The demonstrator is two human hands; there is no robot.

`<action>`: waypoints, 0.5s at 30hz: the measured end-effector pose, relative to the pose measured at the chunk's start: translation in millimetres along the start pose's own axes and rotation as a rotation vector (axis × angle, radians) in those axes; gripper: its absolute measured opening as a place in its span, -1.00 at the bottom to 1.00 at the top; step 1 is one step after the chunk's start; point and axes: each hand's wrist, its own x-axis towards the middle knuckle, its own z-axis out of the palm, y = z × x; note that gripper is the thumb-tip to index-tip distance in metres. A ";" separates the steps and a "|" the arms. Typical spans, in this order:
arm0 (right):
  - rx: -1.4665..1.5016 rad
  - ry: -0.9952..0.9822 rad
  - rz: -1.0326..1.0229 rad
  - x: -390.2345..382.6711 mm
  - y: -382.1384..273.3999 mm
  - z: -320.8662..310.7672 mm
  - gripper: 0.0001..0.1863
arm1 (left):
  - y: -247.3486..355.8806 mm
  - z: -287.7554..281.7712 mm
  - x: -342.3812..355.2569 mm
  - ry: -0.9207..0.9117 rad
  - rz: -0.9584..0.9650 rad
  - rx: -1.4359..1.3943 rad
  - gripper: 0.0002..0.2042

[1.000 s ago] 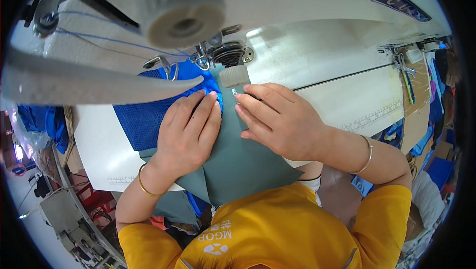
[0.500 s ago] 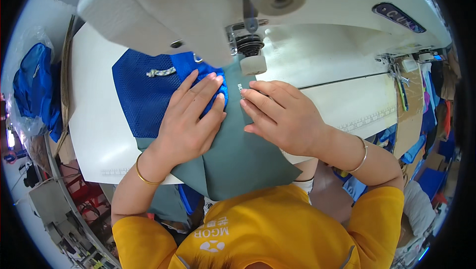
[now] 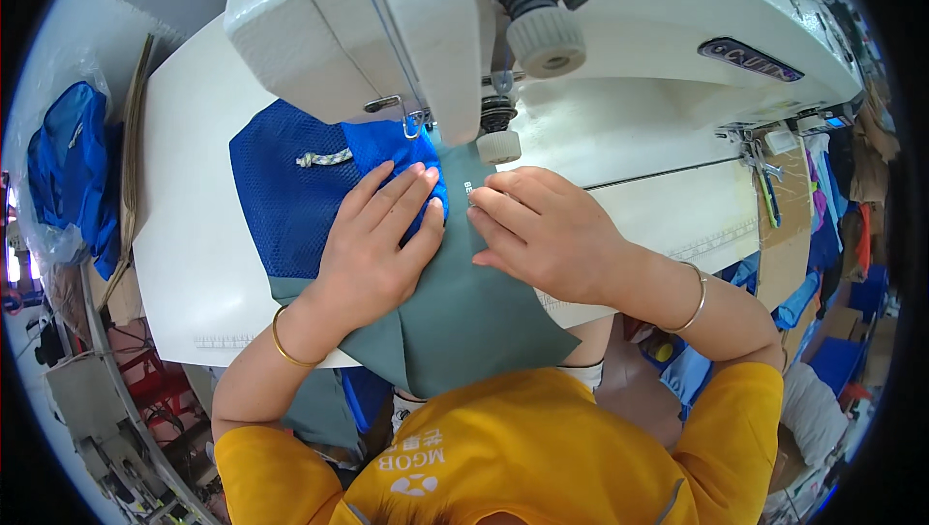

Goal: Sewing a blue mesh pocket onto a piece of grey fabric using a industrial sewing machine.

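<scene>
My left hand (image 3: 381,237) lies flat with its fingers stretched over the edge of a bright blue fabric strip (image 3: 371,146) and grey-green fabric (image 3: 479,317). Dark blue mesh (image 3: 288,196) joins the blue strip, and a short speckled cord (image 3: 324,157) lies across it. On the right side of the grey-green fabric, by small white lettering, my right hand (image 3: 547,233) presses down with straight fingers. Both hands are open. Just beyond the fingertips, the fabric runs under the head of a white sewing machine (image 3: 440,51); the needle area is hidden.
The white machine table (image 3: 198,264) has ruler marks along its near edge. A clear plastic bag with blue fabric (image 3: 73,167) hangs at left. Scissors (image 3: 762,162) and a cardboard panel (image 3: 786,225) are at right, beside piled coloured cloth. Grey-green fabric hangs below the table edge.
My view has shifted, so more of the sewing machine's front shows and it sits lower in the picture. Both hands keep nearly the same places on the fabric.
</scene>
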 end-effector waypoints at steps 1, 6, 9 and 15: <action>0.008 0.005 0.003 -0.1 -0.1 0.3 -0.56 | -0.1 0.6 -0.1 0.003 -0.001 0.008 -0.73; 0.003 0.035 0.010 -2.0 -0.3 2.4 -0.54 | -0.8 1.5 0.8 0.000 0.000 0.021 -0.71; 0.005 0.025 0.014 -2.6 1.0 1.6 -0.52 | -1.7 1.2 3.0 -0.004 0.016 0.021 -0.72; 0.051 -0.037 0.110 8.3 12.5 5.5 -0.40 | -2.3 0.0 9.3 -0.013 0.012 0.056 -0.81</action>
